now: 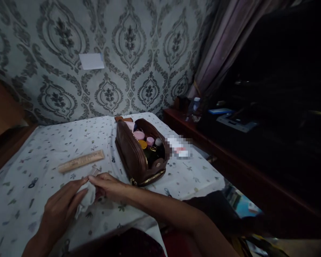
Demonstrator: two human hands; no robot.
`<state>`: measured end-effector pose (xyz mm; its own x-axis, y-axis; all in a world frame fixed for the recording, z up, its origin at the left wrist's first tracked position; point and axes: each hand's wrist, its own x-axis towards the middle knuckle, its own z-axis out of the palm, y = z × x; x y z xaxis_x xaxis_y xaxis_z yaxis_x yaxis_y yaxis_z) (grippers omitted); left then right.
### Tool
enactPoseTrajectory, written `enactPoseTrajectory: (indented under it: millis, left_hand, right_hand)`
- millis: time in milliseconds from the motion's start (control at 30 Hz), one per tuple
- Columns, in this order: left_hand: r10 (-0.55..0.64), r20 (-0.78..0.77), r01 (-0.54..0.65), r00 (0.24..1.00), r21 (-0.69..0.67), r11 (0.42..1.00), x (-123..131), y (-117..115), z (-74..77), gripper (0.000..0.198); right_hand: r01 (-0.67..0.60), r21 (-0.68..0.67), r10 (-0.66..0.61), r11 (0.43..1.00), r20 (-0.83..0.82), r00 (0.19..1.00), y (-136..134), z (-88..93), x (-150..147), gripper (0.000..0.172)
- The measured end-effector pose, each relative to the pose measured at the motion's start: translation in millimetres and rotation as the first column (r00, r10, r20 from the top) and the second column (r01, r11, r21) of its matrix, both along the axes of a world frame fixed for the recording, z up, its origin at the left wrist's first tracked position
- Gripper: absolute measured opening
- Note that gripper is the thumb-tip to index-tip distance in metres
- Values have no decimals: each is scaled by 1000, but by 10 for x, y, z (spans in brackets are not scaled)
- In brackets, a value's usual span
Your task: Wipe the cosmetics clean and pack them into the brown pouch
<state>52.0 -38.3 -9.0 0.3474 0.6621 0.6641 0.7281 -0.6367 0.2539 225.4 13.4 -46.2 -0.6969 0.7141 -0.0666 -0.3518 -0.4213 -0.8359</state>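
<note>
My left hand (61, 207) and my right hand (108, 186) meet near the front of a table covered with a white patterned cloth (29, 171). Their fingertips pinch a small pale item (92, 174) between them; I cannot make out what it is. Both hands rest on the cloth with fingers pressed together. Just beyond them lies a long tan tube (81, 161). To the right of my right hand stands an open brown leather pouch (136, 157), filled with small bottles and jars with pink, yellow and white caps.
A blurred white packet (179, 147) lies right of the pouch. A dark wooden shelf (203, 139) runs along the right with a plastic bottle (194, 105) and a device. Patterned wallpaper with a white note (91, 61) is behind; a curtain hangs at the right.
</note>
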Motion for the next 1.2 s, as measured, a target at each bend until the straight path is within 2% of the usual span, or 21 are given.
enactPoseTrajectory:
  millis: [100,267,333,400,467,533,567,633,700,800,900,1000,1100,1200]
  left_hand:
    - [64,-49,-67,997,-58,996,-26,29,9,25]
    - [151,-75,-152,986,-8,988,-40,79,0,26]
    - [195,-68,-197,979,-26,980,-55,109,25,27]
    - [240,-70,-245,968,-80,966,-46,149,73,28]
    - [239,-43,-243,970,-134,961,13,195,133,32]
    - [163,-20,-163,986,-202,966,116,235,189,39]
    - [116,-19,-117,993,-247,962,174,250,212,41]
    - [58,-35,-66,998,-352,934,272,264,246,43]
    - [55,-34,-65,998,-425,903,323,263,266,45]
    - [68,3,-59,998,-461,886,312,256,280,47]
    - [83,41,-52,996,-490,870,251,261,287,48]
    - [121,123,-43,985,-505,862,197,273,299,48]
    - [175,224,-33,959,-523,852,182,279,325,45]
    - [246,305,-45,920,-542,839,216,278,354,46]
  right_hand:
    - [8,10,-8,1000,37,999,-8,-1,-14,65]
    - [140,23,-142,990,86,986,7,58,8,64]
    - [173,69,-180,982,107,978,-1,118,44,59]
    - [199,188,-231,962,165,959,-21,178,88,48]
    - [201,417,-336,886,279,900,-50,208,128,31]
    - [110,647,-465,754,408,786,-75,195,148,15]
    - [40,719,-514,694,456,727,-83,174,149,12]
    - [-79,791,-569,607,502,651,-85,119,138,10]
    - [-124,831,-606,542,489,627,-71,67,119,10]
    - [-126,871,-630,476,437,641,-44,23,102,10]
    - [-93,887,-612,453,385,691,-42,25,118,14]
    - [-40,891,-573,452,324,752,-82,77,160,19]
    - [21,890,-538,455,255,804,-149,165,198,14]
    - [184,857,-582,482,157,798,-209,233,209,13]
